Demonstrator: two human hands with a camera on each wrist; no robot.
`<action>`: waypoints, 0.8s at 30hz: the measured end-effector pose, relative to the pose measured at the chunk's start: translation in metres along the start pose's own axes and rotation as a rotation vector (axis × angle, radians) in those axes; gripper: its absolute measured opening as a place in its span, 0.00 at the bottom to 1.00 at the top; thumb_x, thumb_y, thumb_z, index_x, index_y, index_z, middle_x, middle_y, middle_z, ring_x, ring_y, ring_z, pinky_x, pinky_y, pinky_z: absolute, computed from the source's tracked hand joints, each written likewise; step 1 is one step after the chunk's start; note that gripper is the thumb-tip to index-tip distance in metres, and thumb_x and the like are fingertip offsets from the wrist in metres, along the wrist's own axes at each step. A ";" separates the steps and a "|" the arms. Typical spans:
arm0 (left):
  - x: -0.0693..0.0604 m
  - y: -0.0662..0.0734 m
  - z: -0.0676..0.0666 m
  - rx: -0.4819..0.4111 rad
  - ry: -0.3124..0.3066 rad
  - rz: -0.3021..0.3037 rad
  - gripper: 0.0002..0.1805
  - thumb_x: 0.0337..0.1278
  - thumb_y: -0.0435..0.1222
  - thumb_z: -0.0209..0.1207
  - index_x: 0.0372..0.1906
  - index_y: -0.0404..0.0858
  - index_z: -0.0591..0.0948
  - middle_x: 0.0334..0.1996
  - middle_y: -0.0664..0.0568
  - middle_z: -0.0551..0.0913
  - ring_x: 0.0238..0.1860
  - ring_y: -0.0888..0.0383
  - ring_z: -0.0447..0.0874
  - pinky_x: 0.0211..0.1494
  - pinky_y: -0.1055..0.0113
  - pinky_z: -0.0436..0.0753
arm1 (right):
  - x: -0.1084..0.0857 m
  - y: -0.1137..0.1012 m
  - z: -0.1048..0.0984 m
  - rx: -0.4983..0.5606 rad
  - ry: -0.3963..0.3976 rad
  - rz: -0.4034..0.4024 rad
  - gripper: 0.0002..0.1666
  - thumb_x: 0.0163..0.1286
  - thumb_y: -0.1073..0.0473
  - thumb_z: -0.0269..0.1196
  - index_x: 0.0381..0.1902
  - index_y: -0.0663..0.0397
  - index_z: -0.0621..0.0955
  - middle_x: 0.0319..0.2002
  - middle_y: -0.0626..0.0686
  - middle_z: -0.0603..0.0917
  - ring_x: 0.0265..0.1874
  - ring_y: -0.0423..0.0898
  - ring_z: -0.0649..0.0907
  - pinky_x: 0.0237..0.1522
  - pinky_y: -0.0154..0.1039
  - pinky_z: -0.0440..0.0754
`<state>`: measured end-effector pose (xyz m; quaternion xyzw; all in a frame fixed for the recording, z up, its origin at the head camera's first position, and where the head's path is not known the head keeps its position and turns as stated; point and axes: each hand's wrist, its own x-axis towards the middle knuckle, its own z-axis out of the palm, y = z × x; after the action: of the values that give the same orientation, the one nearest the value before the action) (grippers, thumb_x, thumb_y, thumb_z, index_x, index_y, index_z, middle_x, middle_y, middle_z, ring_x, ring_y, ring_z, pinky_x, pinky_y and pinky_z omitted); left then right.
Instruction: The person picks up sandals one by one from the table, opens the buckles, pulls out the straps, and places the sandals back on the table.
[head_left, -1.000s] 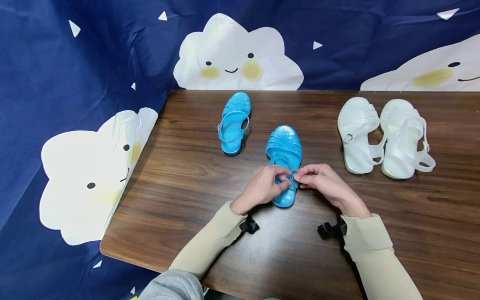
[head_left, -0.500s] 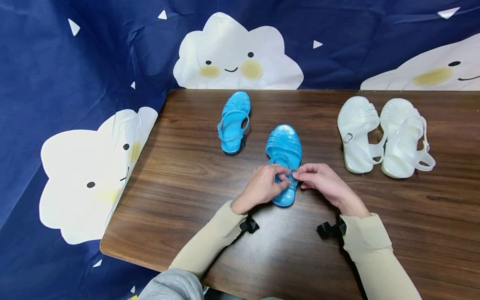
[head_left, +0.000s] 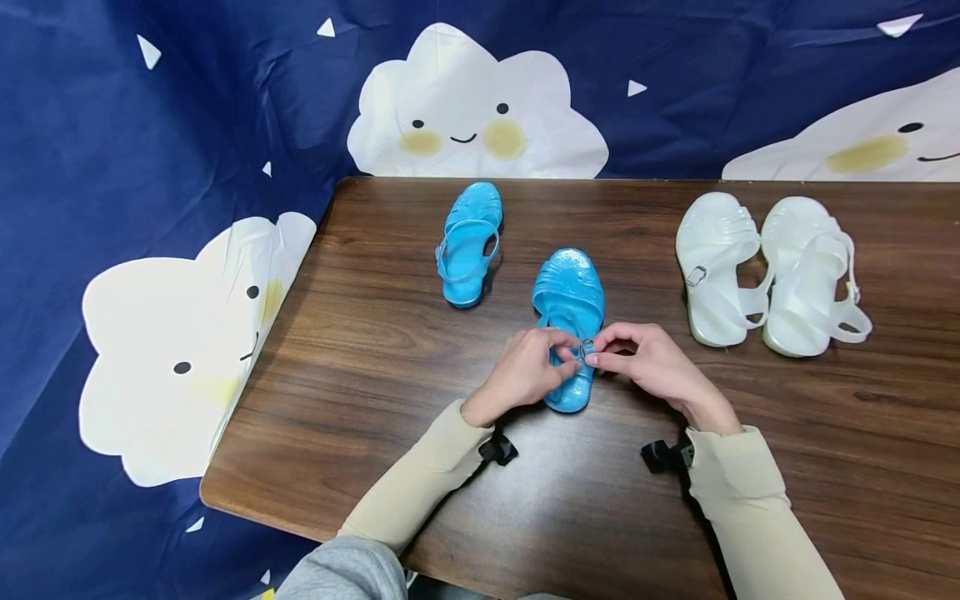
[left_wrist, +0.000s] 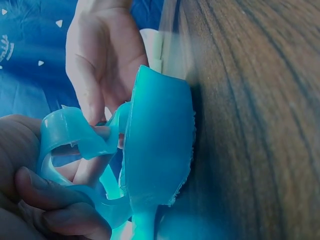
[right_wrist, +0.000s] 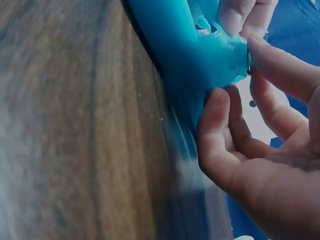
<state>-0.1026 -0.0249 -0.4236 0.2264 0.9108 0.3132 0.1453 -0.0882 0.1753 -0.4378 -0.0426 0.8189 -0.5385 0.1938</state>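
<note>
A blue jelly sandal (head_left: 568, 283) lies on the table with its toe away from me, its heel end (left_wrist: 160, 140) large in the left wrist view. My left hand (head_left: 525, 365) pinches its ankle strap (left_wrist: 67, 127) from the left, fingers curled through and around the loop. From the right, my right hand (head_left: 656, 367) holds the small metal buckle (head_left: 586, 348) on that strap between thumb and forefinger. In the right wrist view the thumb (right_wrist: 280, 62) is on the buckle's edge, and the other fingers (right_wrist: 217, 120) curl beside the sandal. Part of the strap is hidden by fingers.
The matching blue sandal (head_left: 468, 250) sits farther back on the left. A pair of white sandals, one (head_left: 716, 267) beside the other (head_left: 802, 275), stands at the right. Dark blue cloud-print cloth (head_left: 660, 50) borders the brown wooden table (head_left: 360, 333) behind and on the left.
The right thumb and forefinger have shifted at the buckle and spread a little, leaving more of the metal visible. The left hand and the sandals stay almost where they were.
</note>
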 end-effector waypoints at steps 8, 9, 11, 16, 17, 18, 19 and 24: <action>0.000 0.000 0.000 -0.009 0.011 0.009 0.06 0.57 0.40 0.65 0.38 0.44 0.85 0.30 0.60 0.85 0.31 0.67 0.79 0.39 0.75 0.74 | 0.001 0.003 -0.002 0.030 -0.054 0.010 0.15 0.66 0.50 0.65 0.39 0.57 0.80 0.29 0.49 0.78 0.24 0.44 0.73 0.22 0.35 0.70; 0.000 0.000 0.000 -0.006 0.012 0.009 0.06 0.57 0.40 0.65 0.38 0.44 0.85 0.30 0.60 0.85 0.32 0.67 0.79 0.39 0.75 0.74 | 0.002 0.003 -0.002 0.030 -0.063 0.014 0.16 0.67 0.50 0.64 0.39 0.57 0.80 0.29 0.50 0.78 0.24 0.44 0.73 0.21 0.35 0.70; 0.000 -0.001 0.001 -0.007 0.015 0.009 0.06 0.57 0.40 0.65 0.38 0.44 0.85 0.30 0.60 0.85 0.33 0.66 0.80 0.39 0.75 0.74 | 0.002 0.003 -0.002 0.027 -0.074 0.022 0.16 0.67 0.49 0.64 0.40 0.58 0.79 0.29 0.50 0.77 0.24 0.45 0.73 0.21 0.36 0.70; 0.001 -0.001 0.001 -0.006 0.019 0.012 0.05 0.57 0.40 0.65 0.37 0.45 0.85 0.30 0.60 0.85 0.33 0.65 0.81 0.39 0.74 0.74 | 0.001 0.000 -0.003 0.018 -0.097 0.054 0.17 0.70 0.50 0.60 0.41 0.60 0.79 0.32 0.53 0.77 0.29 0.47 0.75 0.26 0.37 0.74; 0.001 -0.001 0.001 -0.003 0.018 0.014 0.05 0.57 0.40 0.65 0.37 0.45 0.85 0.30 0.60 0.85 0.33 0.65 0.81 0.39 0.74 0.74 | 0.001 -0.001 -0.004 0.019 -0.102 0.059 0.17 0.71 0.50 0.59 0.42 0.60 0.79 0.33 0.53 0.77 0.31 0.47 0.76 0.28 0.37 0.75; 0.001 -0.001 0.001 0.002 0.018 0.015 0.05 0.57 0.40 0.65 0.37 0.45 0.85 0.30 0.60 0.85 0.33 0.65 0.81 0.39 0.74 0.74 | 0.001 -0.002 -0.004 0.021 -0.107 0.064 0.17 0.71 0.50 0.59 0.42 0.61 0.79 0.34 0.54 0.78 0.33 0.47 0.76 0.29 0.38 0.75; 0.001 -0.001 0.001 0.003 0.019 0.016 0.05 0.57 0.40 0.65 0.37 0.45 0.85 0.30 0.60 0.85 0.33 0.65 0.81 0.40 0.74 0.74 | 0.001 -0.002 -0.004 0.024 -0.111 0.067 0.18 0.72 0.50 0.58 0.43 0.62 0.79 0.35 0.54 0.78 0.34 0.47 0.76 0.30 0.38 0.76; 0.000 0.000 0.001 0.000 0.018 0.019 0.04 0.57 0.40 0.65 0.37 0.45 0.85 0.30 0.60 0.85 0.34 0.65 0.81 0.41 0.73 0.74 | 0.000 -0.004 -0.003 0.048 -0.124 0.085 0.20 0.72 0.50 0.58 0.44 0.64 0.78 0.38 0.55 0.79 0.38 0.46 0.77 0.34 0.38 0.75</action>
<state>-0.1025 -0.0244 -0.4249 0.2320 0.9099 0.3168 0.1339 -0.0902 0.1765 -0.4329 -0.0366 0.7934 -0.5455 0.2677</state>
